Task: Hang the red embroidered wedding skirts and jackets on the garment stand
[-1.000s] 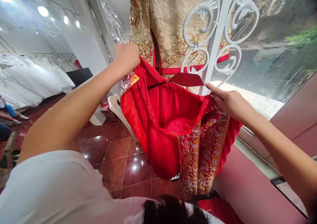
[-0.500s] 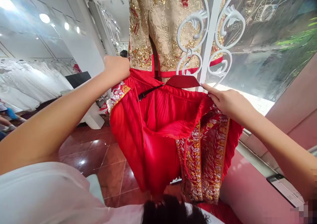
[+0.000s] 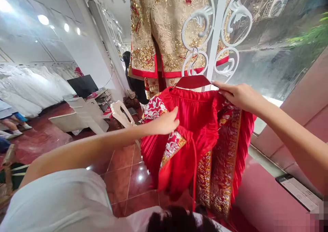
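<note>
A red pleated skirt [image 3: 176,170] with gold and silver embroidered panels hangs from a dark red hanger [image 3: 193,82]. The hanger's metal hook is on a white scrolled metal stand [image 3: 216,37]. My left hand [image 3: 167,122] is closed on the skirt's front waistband, with the loose end folded across the front; its fingertips are partly hidden. At the hanger's right end, my right hand [image 3: 242,94] pinches the waistband, index finger along the hanger tip. A thin red tie dangles down the front of the skirt.
A beige-gold embroidered garment [image 3: 170,37] with red trim hangs above. White gowns [image 3: 30,85] line the left wall. A desk with a monitor [image 3: 82,85] and a white chair [image 3: 120,114] stand behind. A phone [image 3: 298,192] lies on the pink ledge at right, beside the window.
My left hand has moved right and down from the skirt's far left side, bringing the waistband's loose end across the front. My right hand has stayed at the hanger's right end.
</note>
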Demonstrator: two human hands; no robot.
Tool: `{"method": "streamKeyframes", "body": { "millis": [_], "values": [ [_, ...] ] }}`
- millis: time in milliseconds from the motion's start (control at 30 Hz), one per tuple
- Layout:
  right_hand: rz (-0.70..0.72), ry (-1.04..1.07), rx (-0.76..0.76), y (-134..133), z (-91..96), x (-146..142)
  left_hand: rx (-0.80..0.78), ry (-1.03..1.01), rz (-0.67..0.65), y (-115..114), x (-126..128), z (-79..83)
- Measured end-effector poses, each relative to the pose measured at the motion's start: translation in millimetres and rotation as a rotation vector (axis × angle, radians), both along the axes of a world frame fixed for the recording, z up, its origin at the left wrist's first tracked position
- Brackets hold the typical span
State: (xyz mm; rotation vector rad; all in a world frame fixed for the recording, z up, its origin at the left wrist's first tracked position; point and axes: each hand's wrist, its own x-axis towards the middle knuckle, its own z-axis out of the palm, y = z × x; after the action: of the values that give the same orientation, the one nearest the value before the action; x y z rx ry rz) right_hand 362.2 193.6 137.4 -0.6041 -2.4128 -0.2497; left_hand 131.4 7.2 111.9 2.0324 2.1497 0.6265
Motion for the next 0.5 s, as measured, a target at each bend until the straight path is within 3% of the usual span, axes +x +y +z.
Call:
{"method": "streamKeyframes", "body": {
  "millis": [67,100,133,167,267,333,500],
  "values": [
    [0.111,-0.001,-0.053,17,-0.9,0,-0.295,-0.071,-0.088,1,-13,-21.1],
    [0.146,0.005,-0.074,24,-1.9,-1,-0.349,-0.116,-0.101,2,-23,-24.9],
    [0.172,0.012,-0.093,30,-3.2,-2,-0.266,-0.157,-0.087,3,-36,-24.6],
    [0.191,0.021,-0.109,35,-4.8,-4,-0.080,-0.174,-0.049,4,-49,-21.3],
    [0.248,0.054,-0.146,43,-11.0,-10,0.624,-0.043,0.099,7,-89,-7.1],
    [0.279,0.060,-0.172,47,-14.7,-13,0.776,0.007,0.116,9,-109,-4.7],
    [0.264,0.077,-0.179,50,-20.0,-17,0.413,-0.451,0.065,18,-134,-19.4]
  ]
}}
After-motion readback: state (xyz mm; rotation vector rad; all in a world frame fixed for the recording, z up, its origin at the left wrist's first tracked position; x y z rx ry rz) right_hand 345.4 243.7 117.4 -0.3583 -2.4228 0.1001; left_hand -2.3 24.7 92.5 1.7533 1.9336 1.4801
